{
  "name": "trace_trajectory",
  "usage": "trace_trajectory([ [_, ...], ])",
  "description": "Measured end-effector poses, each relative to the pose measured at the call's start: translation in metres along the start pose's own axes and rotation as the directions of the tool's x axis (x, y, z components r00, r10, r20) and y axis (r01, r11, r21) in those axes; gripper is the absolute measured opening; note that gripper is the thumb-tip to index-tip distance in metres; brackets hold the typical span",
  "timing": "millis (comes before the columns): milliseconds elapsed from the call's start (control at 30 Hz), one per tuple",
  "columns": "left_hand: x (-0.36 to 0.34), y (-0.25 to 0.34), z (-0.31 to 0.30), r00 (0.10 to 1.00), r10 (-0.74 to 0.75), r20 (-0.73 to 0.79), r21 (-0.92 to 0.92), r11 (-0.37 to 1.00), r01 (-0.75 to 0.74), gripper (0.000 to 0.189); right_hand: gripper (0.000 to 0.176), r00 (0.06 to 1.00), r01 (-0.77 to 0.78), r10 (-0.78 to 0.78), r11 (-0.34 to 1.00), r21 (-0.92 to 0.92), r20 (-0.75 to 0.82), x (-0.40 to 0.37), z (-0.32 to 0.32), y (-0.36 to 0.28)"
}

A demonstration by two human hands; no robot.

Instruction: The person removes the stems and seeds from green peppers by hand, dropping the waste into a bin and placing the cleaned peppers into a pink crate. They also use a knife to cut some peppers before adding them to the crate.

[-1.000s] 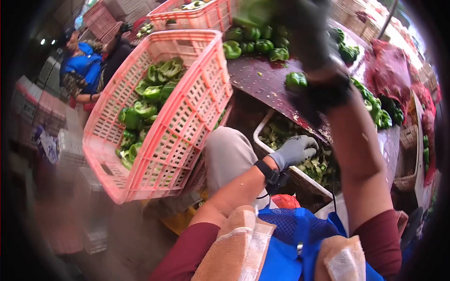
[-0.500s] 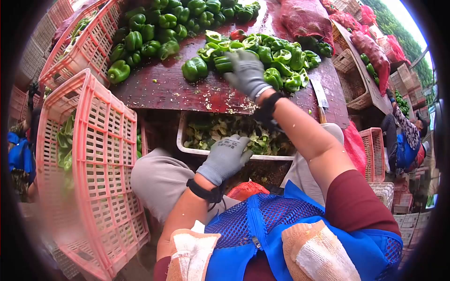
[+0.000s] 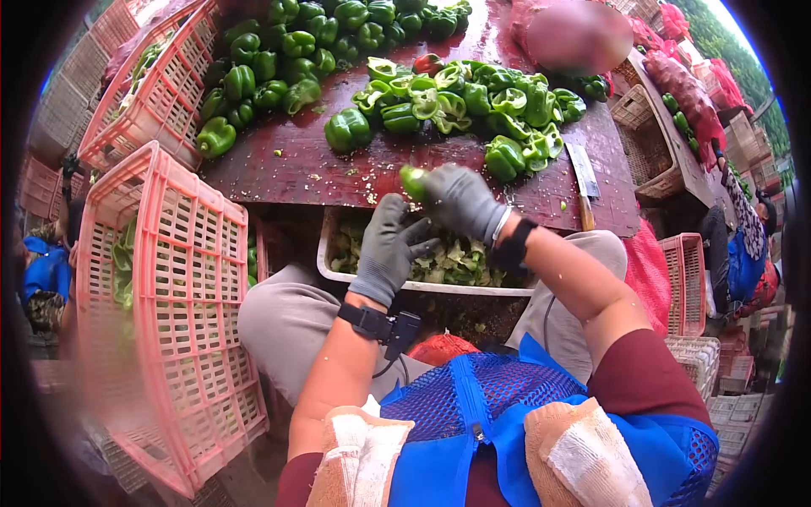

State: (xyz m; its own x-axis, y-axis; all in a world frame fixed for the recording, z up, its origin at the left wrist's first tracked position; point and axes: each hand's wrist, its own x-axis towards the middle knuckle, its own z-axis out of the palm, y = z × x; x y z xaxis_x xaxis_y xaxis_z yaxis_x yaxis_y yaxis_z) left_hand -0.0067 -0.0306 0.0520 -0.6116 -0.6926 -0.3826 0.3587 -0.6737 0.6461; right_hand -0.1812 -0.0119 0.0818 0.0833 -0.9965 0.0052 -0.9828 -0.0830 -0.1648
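Observation:
My right hand (image 3: 466, 201), in a grey glove, is closed on a green pepper (image 3: 412, 181) at the table's front edge; the fingers hide much of it. Just left of it, my left hand (image 3: 389, 252), gloved too, is open with fingers apart above the white tray (image 3: 338, 272) of pepper cores and scraps. Beyond my hands, a heap of cut green peppers (image 3: 510, 101) lies on the dark red table (image 3: 283, 177). One whole-looking pepper (image 3: 348, 130) sits at the heap's left. A knife (image 3: 583, 173) with a wooden handle lies to the right.
Whole green peppers (image 3: 296, 44) are piled at the table's back left. Pink crates (image 3: 190, 279) stand close on my left. A red mesh sack (image 3: 541, 38) lies at the back right. Another person (image 3: 743, 245) sits at far right, another at far left.
My right hand has come back from the cut heap toward me with a pepper. My left hand has risen from the tray toward it, fingers spreading.

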Motion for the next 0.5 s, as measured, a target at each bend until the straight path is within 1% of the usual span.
trace_trajectory([
  [33, 0.006, 0.000, -0.009, 0.997, -0.043, 0.063, -0.144, 0.988, 0.052, 0.039, 0.031, 0.982, 0.184, -0.180, 0.977, 0.103, -0.052, -0.010, 0.002, -0.007],
  [67, 0.014, -0.002, -0.019, 0.989, -0.076, 0.130, -0.280, 0.954, 0.110, 0.039, 0.032, 0.930, 0.366, -0.348, 0.911, 0.191, -0.123, -0.015, 0.003, -0.011],
  [100, 0.029, -0.007, -0.027, 0.992, 0.008, 0.128, -0.404, 0.914, 0.045, 0.037, 0.035, 0.921, 0.371, -0.312, 0.888, 0.273, -0.235, -0.011, 0.001, -0.009],
  [133, 0.035, -0.015, -0.039, 0.998, 0.019, 0.060, -0.385, 0.923, 0.005, 0.036, 0.038, 0.901, 0.386, -0.268, 0.853, 0.352, -0.340, -0.004, -0.001, -0.006],
  [167, 0.021, -0.003, -0.025, 0.999, 0.031, -0.012, -0.365, 0.930, -0.033, 0.036, 0.042, 0.875, 0.408, -0.213, 0.807, 0.427, -0.434, 0.005, -0.002, -0.002],
  [200, 0.012, 0.004, -0.018, 0.996, 0.046, -0.082, -0.343, 0.937, -0.071, 0.036, 0.053, 0.882, 0.330, -0.128, 0.856, 0.398, -0.454, 0.028, -0.008, 0.017],
  [233, 0.018, -0.001, -0.026, 0.996, 0.073, -0.049, -0.343, 0.935, -0.085, 0.037, 0.059, 0.907, 0.126, -0.014, 0.962, 0.241, -0.420, 0.048, -0.017, 0.031],
  [267, 0.016, 0.000, -0.024, 0.997, 0.055, -0.060, -0.310, 0.948, -0.071, 0.038, 0.061, 0.874, 0.044, 0.016, 0.993, 0.113, -0.485, 0.072, -0.019, 0.047],
  [300, 0.013, -0.001, -0.019, 0.997, 0.038, -0.074, -0.276, 0.960, -0.057, 0.038, 0.064, 0.877, -0.055, 0.053, 0.998, 0.011, -0.478, 0.088, -0.021, 0.055],
  [333, 0.011, -0.002, -0.015, 0.996, 0.021, -0.090, -0.242, 0.969, -0.042, 0.039, 0.059, 0.895, -0.074, 0.013, 0.990, -0.119, -0.447, 0.106, -0.018, 0.067],
  [367, 0.014, -0.007, -0.016, 0.996, 0.021, -0.084, -0.261, 0.964, -0.042, 0.037, 0.055, 0.945, -0.085, -0.003, 0.963, -0.255, -0.327, 0.119, -0.008, 0.075],
  [400, 0.014, -0.007, -0.014, 0.996, 0.029, -0.083, -0.196, 0.980, -0.045, 0.032, 0.052, 0.980, -0.076, -0.004, 0.918, -0.389, -0.201, 0.128, -0.001, 0.082],
  [467, 0.012, -0.002, -0.012, 0.996, 0.037, -0.083, -0.216, 0.975, -0.054, 0.030, 0.041, 0.989, -0.097, 0.049, 0.926, -0.365, -0.138, 0.140, 0.001, 0.090],
  [500, 0.014, 0.000, -0.016, 0.994, 0.085, -0.076, -0.191, 0.977, -0.098, 0.028, 0.034, 0.973, -0.166, 0.103, 0.934, -0.317, -0.206, 0.144, 0.001, 0.088],
])
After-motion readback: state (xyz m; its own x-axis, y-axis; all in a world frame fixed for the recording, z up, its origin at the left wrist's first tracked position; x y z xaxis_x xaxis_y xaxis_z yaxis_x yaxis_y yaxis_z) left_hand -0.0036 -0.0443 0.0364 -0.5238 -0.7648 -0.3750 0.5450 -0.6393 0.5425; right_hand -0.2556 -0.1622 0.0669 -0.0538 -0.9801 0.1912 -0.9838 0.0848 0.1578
